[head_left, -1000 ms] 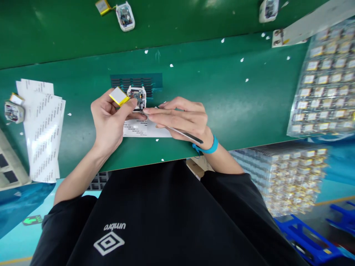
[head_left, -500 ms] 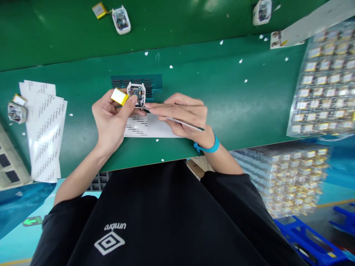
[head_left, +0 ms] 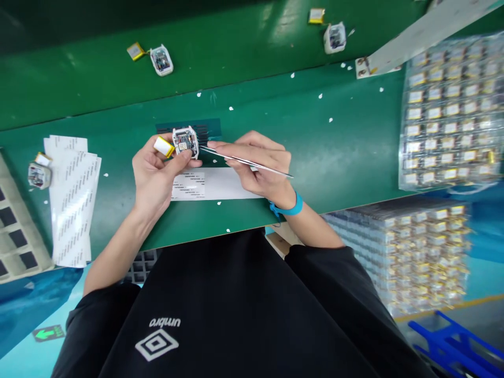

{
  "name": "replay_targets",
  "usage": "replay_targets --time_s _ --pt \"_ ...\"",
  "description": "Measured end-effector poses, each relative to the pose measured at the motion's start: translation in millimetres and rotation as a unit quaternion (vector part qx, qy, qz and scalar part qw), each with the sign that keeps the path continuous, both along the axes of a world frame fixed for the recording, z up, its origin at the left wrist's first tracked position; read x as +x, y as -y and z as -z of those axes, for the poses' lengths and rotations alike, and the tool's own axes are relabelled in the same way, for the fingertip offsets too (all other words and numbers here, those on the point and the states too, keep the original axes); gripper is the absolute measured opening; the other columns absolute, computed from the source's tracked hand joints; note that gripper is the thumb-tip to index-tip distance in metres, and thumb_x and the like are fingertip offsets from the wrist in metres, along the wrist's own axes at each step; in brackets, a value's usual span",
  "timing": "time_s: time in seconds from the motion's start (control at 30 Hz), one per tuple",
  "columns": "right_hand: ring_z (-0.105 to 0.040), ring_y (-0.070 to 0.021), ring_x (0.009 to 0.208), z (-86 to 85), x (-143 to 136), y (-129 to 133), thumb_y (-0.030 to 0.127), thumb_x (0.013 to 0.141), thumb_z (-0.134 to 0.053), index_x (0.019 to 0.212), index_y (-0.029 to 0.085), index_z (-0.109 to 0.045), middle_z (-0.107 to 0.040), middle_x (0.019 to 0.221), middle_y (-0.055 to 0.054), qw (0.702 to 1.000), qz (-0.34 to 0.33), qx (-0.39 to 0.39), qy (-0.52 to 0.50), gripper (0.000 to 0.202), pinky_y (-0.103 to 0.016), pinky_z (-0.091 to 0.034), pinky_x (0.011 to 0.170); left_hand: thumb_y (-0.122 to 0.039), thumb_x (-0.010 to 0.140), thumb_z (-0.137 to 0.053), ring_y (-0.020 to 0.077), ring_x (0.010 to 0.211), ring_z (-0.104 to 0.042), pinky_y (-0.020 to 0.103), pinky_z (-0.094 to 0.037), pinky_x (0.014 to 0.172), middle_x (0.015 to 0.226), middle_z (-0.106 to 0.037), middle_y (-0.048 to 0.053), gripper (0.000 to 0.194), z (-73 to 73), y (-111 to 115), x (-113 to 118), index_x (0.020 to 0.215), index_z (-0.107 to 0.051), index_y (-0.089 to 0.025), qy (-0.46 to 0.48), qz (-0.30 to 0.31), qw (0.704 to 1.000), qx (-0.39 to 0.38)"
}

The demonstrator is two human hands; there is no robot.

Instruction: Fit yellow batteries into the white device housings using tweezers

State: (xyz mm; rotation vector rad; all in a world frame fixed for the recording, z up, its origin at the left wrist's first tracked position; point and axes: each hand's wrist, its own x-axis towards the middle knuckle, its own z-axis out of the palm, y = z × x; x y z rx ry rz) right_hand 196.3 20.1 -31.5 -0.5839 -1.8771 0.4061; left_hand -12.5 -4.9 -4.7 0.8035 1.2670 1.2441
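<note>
My left hand grips a white watch case whose circuit board faces up, the thumb pressing on its lower edge. A yellow-edged battery sits at the case's left, by the fingers of the same hand. Between the thumb and fingers of my right hand is a pair of thin metal tweezers. Their tips point left, close beside the right side of the case; whether they touch it I cannot tell. Under the hands lie a printed white label sheet and a sheet of dark strips.
Label sheets lie at the left with another watch case. More cases with batteries sit on the raised back surface. A battery tray is at the right, near a metal bracket; stacked trays stand below the edge.
The view has shifted, so the back surface shows more. The tweezers' tips have drawn slightly away from the lower right of the case, and their two arms are now visible.
</note>
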Motion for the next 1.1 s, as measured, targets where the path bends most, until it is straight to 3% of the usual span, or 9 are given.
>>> replay_targets --time_s 0.3,0.43,0.6,0.77,1.1 --pt "-0.072 -0.0129 0.085 -6.7 1.2 -2.9 0.013 0.099 -0.064 0.128 0.023 -0.073 -0.082 0.115 -0.004 0.999 0.028 0.006 -0.019 0.031 -0.028 -0.063 0.075 -0.025 0.055 -0.102 0.0113 0.067 -0.073 0.021 -0.067 0.067 0.082 -0.076 -0.002 0.045 -4.7 -9.2 -2.0 0.089 -0.073 -0.020 0.045 0.021 0.999 0.010" --pt "-0.070 -0.0118 0.081 -7.3 -0.8 -3.3 0.018 0.102 -0.063 0.125 0.024 -0.075 -0.083 0.107 -0.002 1.000 -0.011 -0.023 -0.018 0.027 -0.027 -0.060 0.072 -0.034 0.061 -0.100 0.0130 0.064 -0.075 0.022 -0.067 0.068 0.084 -0.077 0.000 0.044 -7.7 -9.0 -0.4 0.093 -0.074 -0.020 0.037 0.037 0.999 -0.003" --pt "-0.072 -0.0106 0.083 -11.2 -5.9 -1.5 0.018 0.102 -0.063 0.108 0.017 -0.079 -0.083 0.101 -0.004 0.994 -0.044 -0.100 -0.017 0.017 -0.026 -0.057 0.076 -0.037 0.066 -0.097 0.0140 0.055 -0.074 0.022 -0.064 0.059 0.082 -0.077 0.001 0.040 -4.9 -3.8 0.5 0.092 -0.073 -0.019 0.014 0.032 0.999 0.012" --pt "-0.077 -0.0115 0.091 -11.9 -7.0 -2.5 0.020 0.103 -0.061 0.105 0.017 -0.080 -0.084 0.105 -0.005 0.991 -0.054 -0.121 -0.030 0.019 -0.027 -0.059 0.083 -0.039 0.069 -0.097 0.0150 0.055 -0.074 0.023 -0.064 0.059 0.082 -0.076 0.002 0.039 -1.5 0.4 1.8 0.092 -0.072 -0.018 -0.009 0.032 0.999 0.027" --pt "-0.074 -0.0122 0.080 -9.2 -5.4 -2.0 0.023 0.103 -0.061 0.102 0.017 -0.079 -0.083 0.097 -0.005 0.994 -0.029 -0.108 -0.004 0.020 -0.028 -0.059 0.076 -0.041 0.071 -0.097 0.0169 0.057 -0.075 0.025 -0.064 0.059 0.081 -0.075 0.003 0.040 0.3 3.4 2.0 0.093 -0.073 -0.017 -0.023 0.030 0.999 0.037"
